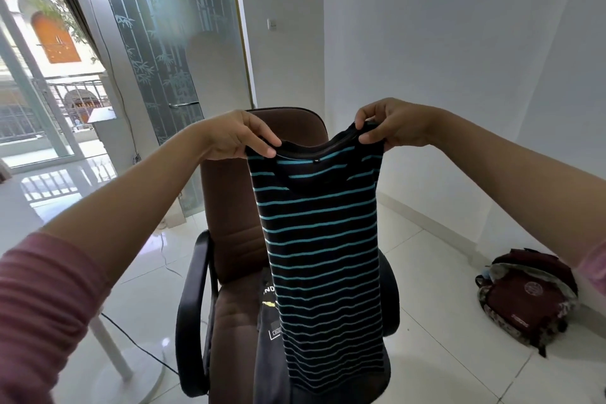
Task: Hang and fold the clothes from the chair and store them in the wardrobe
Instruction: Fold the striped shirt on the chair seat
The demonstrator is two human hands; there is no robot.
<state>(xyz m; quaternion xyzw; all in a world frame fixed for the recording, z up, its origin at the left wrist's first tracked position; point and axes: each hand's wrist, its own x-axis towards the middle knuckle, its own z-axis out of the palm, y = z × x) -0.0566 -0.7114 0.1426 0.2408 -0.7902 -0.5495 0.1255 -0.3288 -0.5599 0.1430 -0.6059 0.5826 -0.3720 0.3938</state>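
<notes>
Left hand (241, 136): we pinch the striped shirt (323, 239) at its collar (left shoulder).
Right hand (393, 125): pinching the right shoulder.
Chair (229, 207): behind the hanging shirt.

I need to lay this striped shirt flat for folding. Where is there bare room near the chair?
Both hands, left hand and right hand, pinch the striped shirt at its shoulders above the brown chair. The seat's left half is bare; its middle holds a dark garment. Bare tiled floor lies between the chair and the backpack.
</notes>
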